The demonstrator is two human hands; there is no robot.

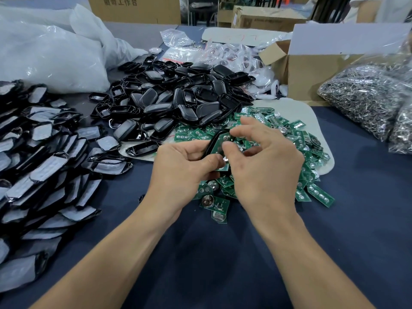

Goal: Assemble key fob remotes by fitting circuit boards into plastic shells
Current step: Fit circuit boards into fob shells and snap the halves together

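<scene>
Circuit board [219, 144] lies tilted in the black shell [210, 142] at mid-frame, its long axis running roughly up the frame, away from me. My left hand [178, 166] grips the shell from the left. My right hand [263, 161] pinches the board with its fingers [227, 145], so the board seemingly needs pressing leftward and down into the shell.

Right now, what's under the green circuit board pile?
A pale mat shows beyond the pile; nearer boards lie on blue cloth. The mat's middle is covered.
</scene>
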